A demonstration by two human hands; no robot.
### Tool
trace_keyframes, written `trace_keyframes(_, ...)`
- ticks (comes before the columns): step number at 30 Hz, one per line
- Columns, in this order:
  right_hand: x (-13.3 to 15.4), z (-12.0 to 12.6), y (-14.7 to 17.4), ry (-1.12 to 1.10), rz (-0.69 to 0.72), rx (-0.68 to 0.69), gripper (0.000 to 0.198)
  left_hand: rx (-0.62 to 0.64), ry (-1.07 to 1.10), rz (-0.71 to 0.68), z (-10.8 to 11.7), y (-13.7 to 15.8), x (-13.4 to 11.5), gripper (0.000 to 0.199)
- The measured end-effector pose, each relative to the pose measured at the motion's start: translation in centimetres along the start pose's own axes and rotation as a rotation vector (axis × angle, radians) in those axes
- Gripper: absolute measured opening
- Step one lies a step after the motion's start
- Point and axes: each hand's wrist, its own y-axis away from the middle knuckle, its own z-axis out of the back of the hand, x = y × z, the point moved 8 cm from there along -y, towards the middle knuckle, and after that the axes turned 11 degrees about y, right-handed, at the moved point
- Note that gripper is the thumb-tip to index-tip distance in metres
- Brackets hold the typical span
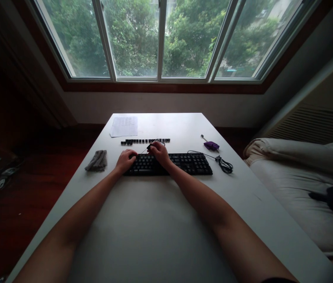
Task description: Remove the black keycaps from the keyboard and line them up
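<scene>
A black keyboard (195, 163) lies across the white table with its cable at the right. My left hand (125, 161) is at its upper left corner, fingers bent and closed on the edge. Above the keyboard's left half, my right hand (159, 152) is closed in a pinch on a small keycap puller (149, 146) with thin wires. A black keycap may be at its end; this is too small to tell. Behind the hands, loose black keycaps (139, 141) stand in a row. My right hand and wrist hide part of the keys.
A grey cloth (97, 161) lies left of the keyboard, and a printed paper sheet (124, 126) at the far left. On the right are a purple duster or brush (211, 146) and the coiled cable (224, 165). A sofa (296, 184) stands beside the table (154, 220).
</scene>
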Motion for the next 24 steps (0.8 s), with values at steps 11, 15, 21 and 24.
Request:
trace_keyframes(11, -0.6, 3.2, 0.9, 0.243, 0.018, -0.045, 0.019, 0.004, 0.009, 0.035, -0.2, -0.9, 0.5, 0.022)
trace_keyframes(15, -0.1, 3.2, 1.4, 0.288, 0.047, -0.046, 0.017, 0.001, 0.039, 0.01, 0.2, 0.1, 0.1, 0.023)
trace_keyframes(21, 0.2, 3.5, 2.0, 0.3, 0.073, -0.063, 0.021, 0.025, 0.086, -0.008, 0.2, 0.8, -0.8, 0.022)
trace_keyframes(24, 0.3, 3.7, 2.1, 0.314, 0.083, -0.069, 0.023, 0.021, 0.112, -0.008, 0.2, 0.8, -1.4, 0.02)
